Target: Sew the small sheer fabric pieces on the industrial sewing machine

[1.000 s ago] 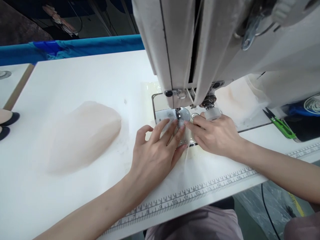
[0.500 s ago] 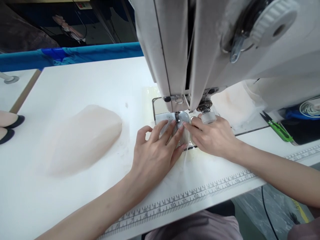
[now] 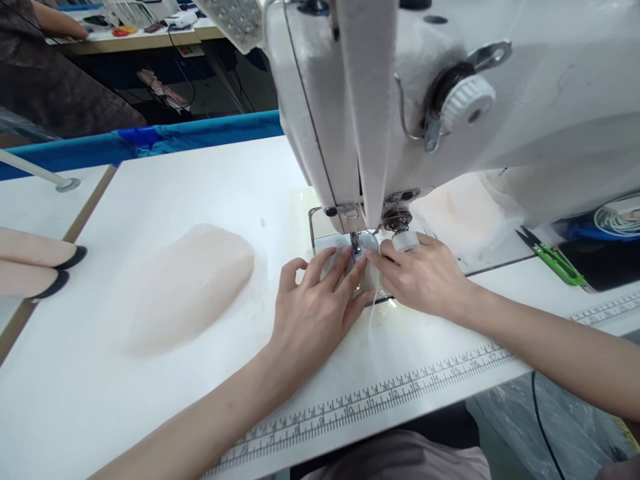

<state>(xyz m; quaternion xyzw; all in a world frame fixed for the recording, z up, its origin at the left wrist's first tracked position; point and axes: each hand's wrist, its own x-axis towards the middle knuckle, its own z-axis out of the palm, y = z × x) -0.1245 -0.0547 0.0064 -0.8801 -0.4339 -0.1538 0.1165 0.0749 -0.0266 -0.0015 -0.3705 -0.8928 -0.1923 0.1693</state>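
My left hand (image 3: 315, 300) lies on the bed of the sewing machine (image 3: 325, 133), fingers spread and tips just in front of the presser foot (image 3: 355, 243). Under those fingertips is sheer white fabric, mostly hidden. From the right, my right hand (image 3: 420, 273) reaches in with thumb and index finger closed together beside the foot, at the edge of that fabric. A thin white strip (image 3: 374, 300) trails toward me between the hands. Left of my left hand, a pale, sheer fabric piece (image 3: 195, 290) rests on the white table.
Green thread snips (image 3: 557, 262) lie at the right by a dark phone-like object (image 3: 600, 263). More pale fabric (image 3: 460, 210) sits behind my right hand. A printed ruler (image 3: 370, 400) runs along the front edge. Two pale, black-ended forms (image 3: 40, 263) protrude at left.
The camera view has shifted, showing more of the machine head and the background bench. My hands keep nearly the same places at the presser foot; the sheer piece at left looks unmoved.
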